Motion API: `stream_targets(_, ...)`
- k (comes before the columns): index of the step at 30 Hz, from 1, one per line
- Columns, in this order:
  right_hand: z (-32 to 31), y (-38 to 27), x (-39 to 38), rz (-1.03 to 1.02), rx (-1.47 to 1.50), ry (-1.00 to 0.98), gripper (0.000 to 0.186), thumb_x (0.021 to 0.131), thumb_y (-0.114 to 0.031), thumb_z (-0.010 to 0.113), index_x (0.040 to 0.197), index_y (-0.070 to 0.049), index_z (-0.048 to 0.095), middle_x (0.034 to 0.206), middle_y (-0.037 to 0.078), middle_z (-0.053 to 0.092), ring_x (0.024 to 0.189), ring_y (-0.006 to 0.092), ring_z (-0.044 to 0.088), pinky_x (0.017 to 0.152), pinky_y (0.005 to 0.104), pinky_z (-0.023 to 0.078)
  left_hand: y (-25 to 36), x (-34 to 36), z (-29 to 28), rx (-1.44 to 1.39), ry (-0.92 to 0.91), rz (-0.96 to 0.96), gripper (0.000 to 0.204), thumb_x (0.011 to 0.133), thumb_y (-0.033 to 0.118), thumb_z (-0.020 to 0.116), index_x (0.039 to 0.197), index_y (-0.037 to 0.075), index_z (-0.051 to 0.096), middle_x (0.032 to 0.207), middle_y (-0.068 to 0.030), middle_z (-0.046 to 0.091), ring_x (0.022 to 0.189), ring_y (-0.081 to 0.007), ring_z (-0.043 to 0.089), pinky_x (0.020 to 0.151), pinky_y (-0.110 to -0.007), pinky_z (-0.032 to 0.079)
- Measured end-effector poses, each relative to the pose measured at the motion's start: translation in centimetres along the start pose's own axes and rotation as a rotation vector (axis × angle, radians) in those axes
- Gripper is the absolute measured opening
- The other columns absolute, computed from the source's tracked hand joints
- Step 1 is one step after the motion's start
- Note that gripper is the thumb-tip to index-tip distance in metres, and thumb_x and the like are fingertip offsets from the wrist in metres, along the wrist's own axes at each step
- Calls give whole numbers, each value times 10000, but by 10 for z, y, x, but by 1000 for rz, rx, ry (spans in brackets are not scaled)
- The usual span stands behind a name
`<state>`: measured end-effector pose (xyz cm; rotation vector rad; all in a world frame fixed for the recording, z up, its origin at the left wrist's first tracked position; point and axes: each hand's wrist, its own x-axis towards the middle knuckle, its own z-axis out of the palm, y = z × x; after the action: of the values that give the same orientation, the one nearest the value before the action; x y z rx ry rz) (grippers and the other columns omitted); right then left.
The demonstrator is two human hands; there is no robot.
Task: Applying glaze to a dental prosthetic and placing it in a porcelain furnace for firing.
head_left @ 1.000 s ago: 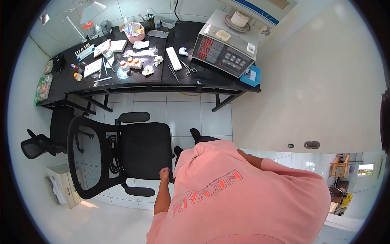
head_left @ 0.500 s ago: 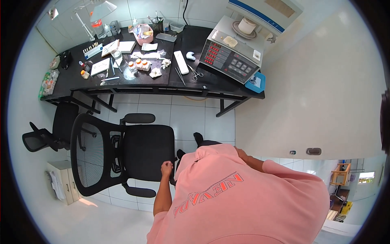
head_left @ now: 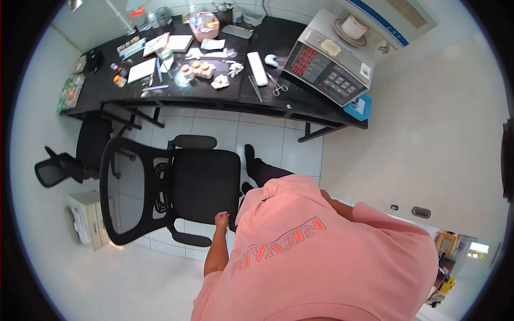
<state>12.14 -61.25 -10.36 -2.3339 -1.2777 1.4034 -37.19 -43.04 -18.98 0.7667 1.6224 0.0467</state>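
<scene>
My left hand (head_left: pixel 222 219) hangs low with its fingers curled in, and nothing shows in them. In the picture it overlaps the near right corner of the black office chair (head_left: pixel 206 179); whether it touches the seat I cannot tell. My right forearm (head_left: pixel 340 207) runs down the right side of the pink shirt (head_left: pixel 332 257), and the fingers of that hand are hidden by the cloth. One foot (head_left: pixel 249 155) is stretched forward on the tiles, right of the chair.
Ahead stands a black desk (head_left: pixel 187 99) with small orange-capped bottles (head_left: pixel 202 69), tweezers (head_left: pixel 255 89), scissor-like clamps (head_left: pixel 278 85) and a pink bin (head_left: pixel 204 27). A grey machine with red displays (head_left: pixel 326 67) sits at its right end. Beside me is a pale door (head_left: pixel 417 134). Another chair (head_left: pixel 93 142) is at left.
My foot has stepped further forward. The desk and chair have shifted rightward and slightly upward in view. My left hand stays low and curled, and my right forearm remains at my side.
</scene>
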Motion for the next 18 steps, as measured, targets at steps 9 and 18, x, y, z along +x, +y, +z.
stream_targets(9,-76,-93,104,28,29,178,320,885,-295,539,1001,-37,689,1023,269,665,987,445,626,856,495,498,241,25,36,-210,-12,231,253,934,153,598,1166,64,547,883,-18,610,688,-95,603,520,-233,467)
stream_targets(18,-132,-130,110,-6,-201,187,218,834,-190,575,934,-28,681,966,259,672,913,449,641,791,512,517,326,82,2,-64,361,97,681,886,184,666,1444,32,307,1227,-168,575,1069,-309,603,822,-419,550)
